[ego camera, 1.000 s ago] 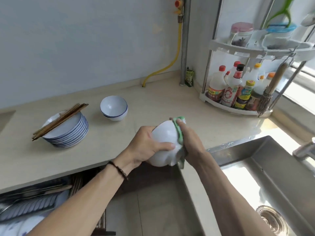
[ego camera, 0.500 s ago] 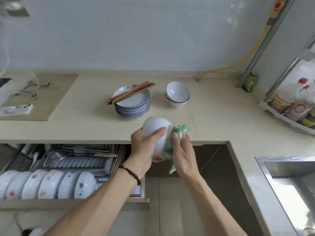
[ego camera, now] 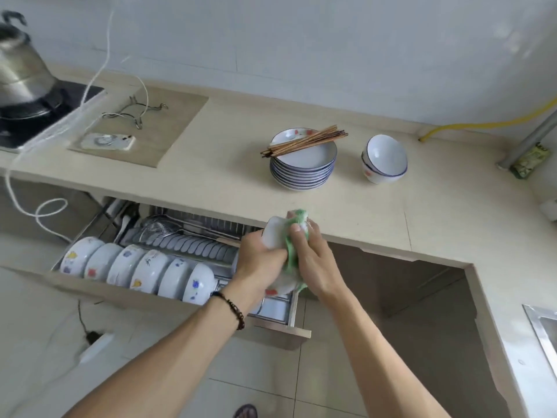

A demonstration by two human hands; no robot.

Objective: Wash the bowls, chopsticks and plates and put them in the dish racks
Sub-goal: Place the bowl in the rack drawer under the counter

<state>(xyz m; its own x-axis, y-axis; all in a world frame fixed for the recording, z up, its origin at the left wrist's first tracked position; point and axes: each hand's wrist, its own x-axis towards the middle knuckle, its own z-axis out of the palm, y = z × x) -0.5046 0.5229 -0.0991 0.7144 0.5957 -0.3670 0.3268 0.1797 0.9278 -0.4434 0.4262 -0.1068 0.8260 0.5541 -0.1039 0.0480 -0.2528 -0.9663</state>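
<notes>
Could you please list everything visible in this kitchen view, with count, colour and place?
held bowl: one, white, above the open drawer
cloth: one, green, pressed on the held bowl
plates: one stack, white with blue rims, on the counter
chopsticks: one bundle, brown, across the top plate
stacked bowls: two as far as I can tell, white with blue rims, right of the plates
racked bowls: six, white with coloured prints, in the drawer rack
counter: one, beige
phone: one, pale, on the inset board
kettle: one, metal, on the stove, far left
hose: one, yellow, along the wall, right
sink: one, steel, right edge
hands: left hand grips the bowl; right hand holds the cloth
</notes>
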